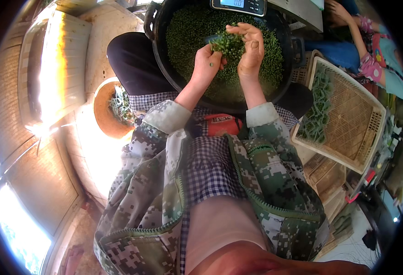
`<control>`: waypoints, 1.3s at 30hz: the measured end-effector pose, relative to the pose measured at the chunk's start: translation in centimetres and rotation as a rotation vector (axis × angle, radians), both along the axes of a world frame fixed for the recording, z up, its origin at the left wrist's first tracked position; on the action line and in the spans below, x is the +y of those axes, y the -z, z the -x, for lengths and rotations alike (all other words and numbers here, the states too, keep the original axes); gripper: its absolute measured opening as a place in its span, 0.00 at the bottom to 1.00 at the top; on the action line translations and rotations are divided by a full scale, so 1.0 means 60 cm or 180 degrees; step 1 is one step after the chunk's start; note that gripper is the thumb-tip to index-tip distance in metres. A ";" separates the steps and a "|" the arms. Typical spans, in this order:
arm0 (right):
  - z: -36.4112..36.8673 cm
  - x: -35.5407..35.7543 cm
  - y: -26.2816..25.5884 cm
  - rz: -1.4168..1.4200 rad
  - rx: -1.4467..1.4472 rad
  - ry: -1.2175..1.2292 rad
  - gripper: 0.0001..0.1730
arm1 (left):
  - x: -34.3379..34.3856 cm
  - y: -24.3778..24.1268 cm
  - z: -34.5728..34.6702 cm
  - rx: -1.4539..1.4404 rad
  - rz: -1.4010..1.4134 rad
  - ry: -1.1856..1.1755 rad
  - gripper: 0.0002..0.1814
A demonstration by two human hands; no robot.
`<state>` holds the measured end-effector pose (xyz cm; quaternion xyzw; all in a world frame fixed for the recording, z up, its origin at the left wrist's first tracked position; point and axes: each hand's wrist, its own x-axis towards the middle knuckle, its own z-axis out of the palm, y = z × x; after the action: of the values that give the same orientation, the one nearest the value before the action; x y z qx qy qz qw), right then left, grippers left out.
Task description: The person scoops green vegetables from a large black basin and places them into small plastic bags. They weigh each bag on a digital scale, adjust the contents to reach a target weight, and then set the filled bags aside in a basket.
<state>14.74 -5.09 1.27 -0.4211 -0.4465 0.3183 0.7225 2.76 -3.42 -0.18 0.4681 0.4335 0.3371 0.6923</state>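
In front of me, between my knees, stands a wide black tub (160, 62) full of small, round-leaved greens (187, 37). My left hand (206, 63) grips the lower end of a bunch of greens (228, 44) over the tub, and a single leaf sticks to the back of it. On the bunch's other side is my right hand (251, 51), fingers apart and curved, its fingertips at the top of the bunch. Part of a bluish item shows behind the bunch; I cannot tell what it is.
A digital scale (239, 7) sits at the tub's far rim. To the right, a plastic crate (352, 113) holds a row of green bundles (316, 106). Another person's arm (356, 37) is beyond it. On the left stands a tan bucket (101, 110) with pale strips inside.
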 end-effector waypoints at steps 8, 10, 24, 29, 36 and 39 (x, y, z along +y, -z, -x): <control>-0.022 -0.019 0.000 0.1112 -0.0929 -0.0129 0.22 | 0.001 -0.024 -0.004 0.0287 -0.0448 -0.0046 0.15; -0.025 -0.018 0.004 0.1242 -0.0966 -0.0420 0.17 | 0.001 -0.022 -0.002 0.0223 -0.0362 -0.0017 0.16; -0.079 -0.035 0.148 0.1745 -0.0246 -0.0642 0.21 | -0.011 0.001 -0.010 0.1190 -0.2371 0.0445 0.14; -0.090 -0.044 0.063 0.2451 -0.0853 -0.0670 0.21 | -0.003 0.002 -0.017 0.1051 -0.1947 0.0333 0.14; -0.108 -0.026 0.045 0.2769 -0.0604 -0.1208 0.38 | 0.122 0.009 0.044 0.1189 -0.1447 0.0332 0.14; -0.070 0.006 0.087 0.2878 -0.1465 -0.1067 0.34 | 0.158 -0.013 0.079 0.0369 -0.0405 0.0335 0.14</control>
<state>18.95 -4.71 -3.95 -0.6723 -0.4729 0.4893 0.2916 -1.98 6.09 0.63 0.5521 0.4253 0.2995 0.6517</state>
